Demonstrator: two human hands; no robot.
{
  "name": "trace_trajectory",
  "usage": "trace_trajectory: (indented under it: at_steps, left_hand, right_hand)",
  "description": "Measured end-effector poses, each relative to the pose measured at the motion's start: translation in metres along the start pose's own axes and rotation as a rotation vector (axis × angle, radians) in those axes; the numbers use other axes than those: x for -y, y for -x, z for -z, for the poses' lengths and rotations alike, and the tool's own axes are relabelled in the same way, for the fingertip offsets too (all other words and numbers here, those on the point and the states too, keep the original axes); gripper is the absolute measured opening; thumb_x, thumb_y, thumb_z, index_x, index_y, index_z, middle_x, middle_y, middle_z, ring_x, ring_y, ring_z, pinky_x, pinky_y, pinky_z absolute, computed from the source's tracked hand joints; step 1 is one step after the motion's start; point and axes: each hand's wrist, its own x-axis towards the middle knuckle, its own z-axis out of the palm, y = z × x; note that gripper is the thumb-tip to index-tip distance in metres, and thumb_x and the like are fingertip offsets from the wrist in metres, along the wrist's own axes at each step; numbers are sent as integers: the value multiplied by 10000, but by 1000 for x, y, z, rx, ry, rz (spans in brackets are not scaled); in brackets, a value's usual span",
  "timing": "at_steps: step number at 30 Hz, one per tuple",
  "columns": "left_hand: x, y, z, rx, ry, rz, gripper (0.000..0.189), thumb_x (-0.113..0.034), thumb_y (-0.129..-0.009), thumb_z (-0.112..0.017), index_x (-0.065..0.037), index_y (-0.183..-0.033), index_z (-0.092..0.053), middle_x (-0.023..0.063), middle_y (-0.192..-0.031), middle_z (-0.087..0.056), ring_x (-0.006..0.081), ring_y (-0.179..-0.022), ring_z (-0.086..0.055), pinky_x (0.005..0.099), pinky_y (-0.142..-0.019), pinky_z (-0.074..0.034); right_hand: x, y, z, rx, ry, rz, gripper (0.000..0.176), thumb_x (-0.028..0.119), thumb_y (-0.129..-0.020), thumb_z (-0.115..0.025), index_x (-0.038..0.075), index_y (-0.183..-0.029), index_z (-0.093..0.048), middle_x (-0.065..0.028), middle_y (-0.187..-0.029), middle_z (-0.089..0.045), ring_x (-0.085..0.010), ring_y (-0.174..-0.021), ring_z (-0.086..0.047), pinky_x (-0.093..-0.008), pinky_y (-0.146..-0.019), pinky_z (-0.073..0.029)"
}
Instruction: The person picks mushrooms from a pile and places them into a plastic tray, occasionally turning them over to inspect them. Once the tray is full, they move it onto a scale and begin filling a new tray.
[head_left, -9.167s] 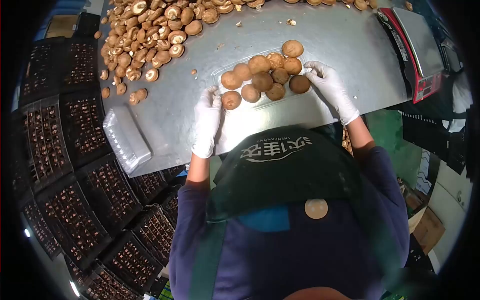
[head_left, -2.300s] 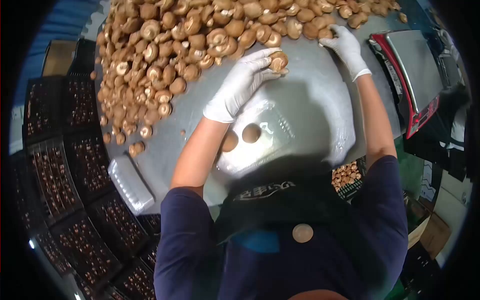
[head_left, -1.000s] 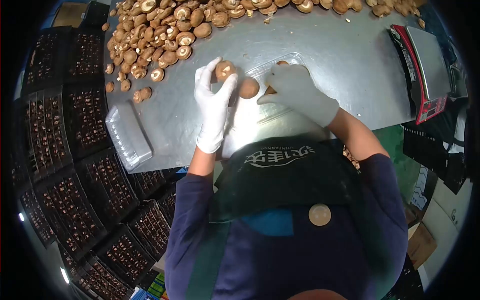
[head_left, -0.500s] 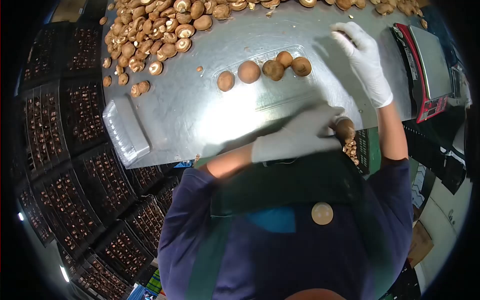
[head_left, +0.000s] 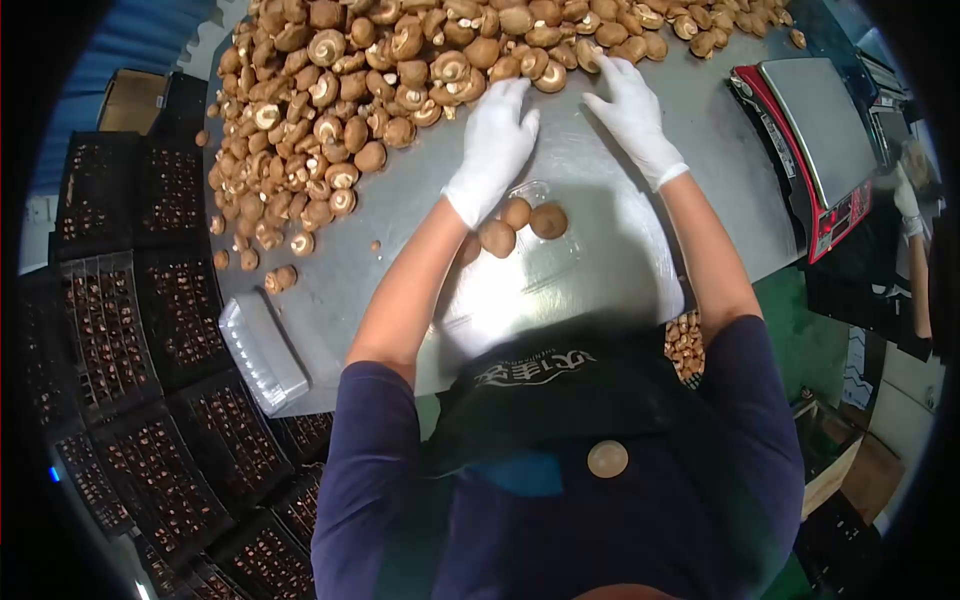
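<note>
Both my hands, in white gloves, reach forward to the near edge of a big heap of brown shiitake mushrooms. My left hand has its fingers stretched out at the heap's front mushrooms, thumb apart. To its right, my right hand is spread, its fingertips right at a mushroom on the heap's edge. Between my forearms lies a clear plastic tray on the metal table. Several round caps sit on it, among them a darker mushroom and a paler mushroom; my left forearm partly hides the tray.
A stack of clear trays stands at the table's left front corner. The red scale is on the right. Below the front edge is a crate of small mushrooms. Black racks fill the left. A co-worker's gloved hand shows far right.
My left hand has swung from the table's front edge, where it was at a mushroom, up to the heap. My right hand has moved to the heap too. The view has shifted forward.
</note>
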Motion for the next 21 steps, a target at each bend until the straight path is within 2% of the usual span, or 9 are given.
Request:
trace_trajectory:
  at_steps: [4,7,10,12,13,16,18,20,21]
  left_hand:
    - [7,-54,-38,49,-192,143,457,-204,-819,-638,-2,-1221,-562,222,-1160,-601,384,-1000,-614,427,-866,-500]
    - [4,-66,-45,146,-283,241,426,-225,-828,-622,-18,-1199,-588,197,-1118,-625,379,-963,-632,424,-840,-512]
    - [7,-55,-40,-6,-201,177,371,-235,-853,-601,-44,-1171,-617,189,-1068,-658,365,-950,-645,417,-821,-516]
    - [5,-42,-33,45,59,336,299,-223,-880,-568,-55,-1116,-641,195,-1021,-666,347,-942,-651,434,-830,-511]
    - [14,-31,-38,-3,108,202,303,-216,-900,-544,-78,-1155,-632,191,-1053,-674,334,-964,-653,390,-831,-503]
    - [25,-18,-48,34,248,245,301,-216,-894,-538,-24,-1103,-637,198,-1048,-655,334,-987,-631,374,-869,-486]
    - [17,-17,-52,38,179,244,297,-228,-883,-552,-9,-1066,-634,207,-1031,-634,344,-989,-616,381,-865,-484]
    - [-6,-24,-46,137,82,300,313,-263,-834,-614,12,-983,-612,222,-970,-572,371,-984,-582,408,-835,-487]
    - [-6,-23,-50,115,-27,233,328,-280,-806,-643,2,-971,-614,204,-960,-572,361,-956,-590,409,-815,-493]
  right_hand:
    - [0,-46,-45,-70,272,145,639,214,-733,-718,105,-1326,-507,-143,-1292,-515,-322,-1178,-489,-425,-896,-484]
    - [-5,-56,-45,-60,238,147,582,197,-716,-716,114,-1272,-563,-126,-1225,-533,-315,-1138,-492,-414,-849,-500]
    - [-8,-52,-31,-45,140,157,484,169,-710,-694,127,-1186,-614,-100,-1118,-550,-286,-1048,-519,-412,-782,-507]
    - [-12,-45,-26,107,135,229,464,151,-695,-686,131,-1153,-621,-85,-1094,-553,-268,-1030,-527,-407,-747,-503]
    - [-14,-38,-35,26,92,299,467,149,-686,-683,139,-1148,-619,-75,-1102,-553,-265,-1057,-521,-417,-753,-488]
    - [-13,-28,-42,-112,136,218,519,152,-681,-681,156,-1194,-603,-77,-1133,-552,-267,-1093,-512,-428,-785,-472]
    - [-13,-35,-42,-135,101,207,572,184,-692,-711,163,-1247,-575,-86,-1209,-537,-273,-1145,-497,-445,-829,-459]
    - [-6,-46,-39,31,207,155,637,174,-692,-732,151,-1301,-549,-102,-1329,-502,-282,-1231,-465,-437,-897,-444]
    - [1,-56,-32,146,301,103,693,208,-672,-775,170,-1322,-540,-105,-1334,-505,-280,-1228,-474,-425,-898,-449]
